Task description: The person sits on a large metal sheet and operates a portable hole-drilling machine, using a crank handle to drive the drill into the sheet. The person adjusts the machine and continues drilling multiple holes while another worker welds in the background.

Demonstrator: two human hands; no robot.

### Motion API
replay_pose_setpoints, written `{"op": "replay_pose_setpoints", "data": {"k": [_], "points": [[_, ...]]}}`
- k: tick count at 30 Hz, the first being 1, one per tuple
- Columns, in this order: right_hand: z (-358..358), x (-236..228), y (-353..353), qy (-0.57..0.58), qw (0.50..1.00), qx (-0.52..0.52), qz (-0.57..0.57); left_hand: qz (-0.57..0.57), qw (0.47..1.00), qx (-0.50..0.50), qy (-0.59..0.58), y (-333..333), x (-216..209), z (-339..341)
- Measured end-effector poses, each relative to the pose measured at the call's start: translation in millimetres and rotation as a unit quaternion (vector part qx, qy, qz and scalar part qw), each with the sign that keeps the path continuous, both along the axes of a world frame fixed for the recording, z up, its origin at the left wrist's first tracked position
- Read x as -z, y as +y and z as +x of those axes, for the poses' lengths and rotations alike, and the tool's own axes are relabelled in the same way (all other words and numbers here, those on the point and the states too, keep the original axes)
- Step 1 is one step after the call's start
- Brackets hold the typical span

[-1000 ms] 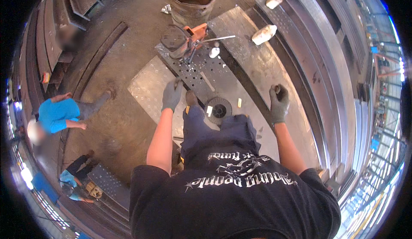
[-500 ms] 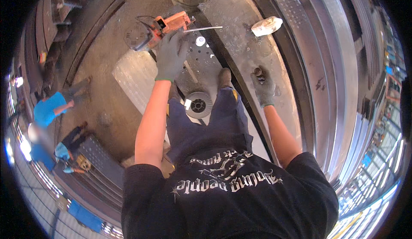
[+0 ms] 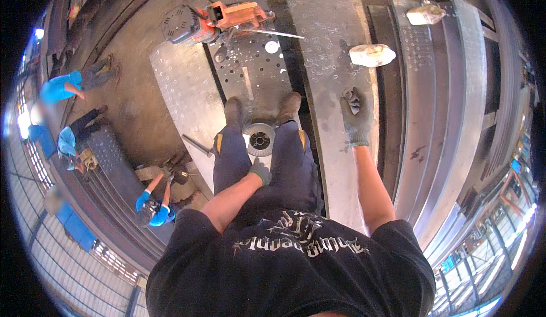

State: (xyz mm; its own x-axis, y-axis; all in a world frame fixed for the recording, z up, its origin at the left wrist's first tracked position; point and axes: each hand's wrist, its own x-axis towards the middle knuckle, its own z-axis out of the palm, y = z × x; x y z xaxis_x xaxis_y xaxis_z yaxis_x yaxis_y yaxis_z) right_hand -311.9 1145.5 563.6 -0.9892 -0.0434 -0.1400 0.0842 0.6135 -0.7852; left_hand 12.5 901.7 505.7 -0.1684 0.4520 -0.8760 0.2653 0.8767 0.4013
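My gloved right hand [image 3: 357, 118] is over the long steel plate [image 3: 324, 38] on my right, fingers curled in. Whatever small dark grey thing lies in them I cannot make out. My gloved left hand [image 3: 261, 172] rests by my left thigh, its fingers mostly hidden. Beyond my boots, an orange magnetic drill [image 3: 239, 15] with a grey motor sits at the far end of a plate with drilled holes [image 3: 244, 81]; a thin pale rod points right from it. Between my legs lies a grey spool-like disc [image 3: 250, 145]. Neither hand touches the drill.
Two whitish, dirty plastic containers [image 3: 372, 55] lie on the steel at the right. Long beams [image 3: 421, 118] run in rows beyond them. At my left is another steel plate [image 3: 179, 89] with a short metal bar [image 3: 197, 145]. Several people in blue [image 3: 60, 86] are farther left.
My left hand has left the drill and come back to my thigh. My right hand stays over the plate, fingers still curled. The view has shifted, showing more of the drill.
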Motion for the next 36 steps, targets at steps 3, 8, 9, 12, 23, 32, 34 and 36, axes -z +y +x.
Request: {"op": "replay_pose_setpoints", "data": {"k": [3, 8, 9, 12, 23, 32, 34, 36], "points": [[-14, 1, -22, 0.025, 0.999, -0.038, 0.017, 0.062, 0.997, -0.033, -0.024, 4, -7, 17], [-42, 21, -75, 0.027, 0.997, -0.055, -0.048, 0.117, 0.992, -0.016, -0.032, -20, -74, -7], [-51, 34, -85, 0.047, 0.996, -0.064, -0.042, 0.129, 0.991, -0.035, -0.021, -25, -60, -5], [-76, 76, -112, 0.082, 0.993, -0.071, -0.053, 0.177, 0.981, 0.026, -0.068, -30, -5, -20], [-182, 228, -156, 0.23, 0.955, -0.051, -0.182, 0.109, 0.814, -0.271, 0.503, -144, 311, -352], [-227, 263, -170, 0.352, 0.924, -0.098, -0.11, 0.119, 0.895, -0.14, 0.407, -218, 340, -355], [-221, 255, -177, 0.342, 0.922, -0.114, -0.142, 0.109, 0.901, -0.187, 0.376, -255, 321, -326], [-211, 244, -186, 0.366, 0.916, -0.127, -0.104, 0.152, 0.875, -0.196, 0.416, -309, 316, -288]]}}
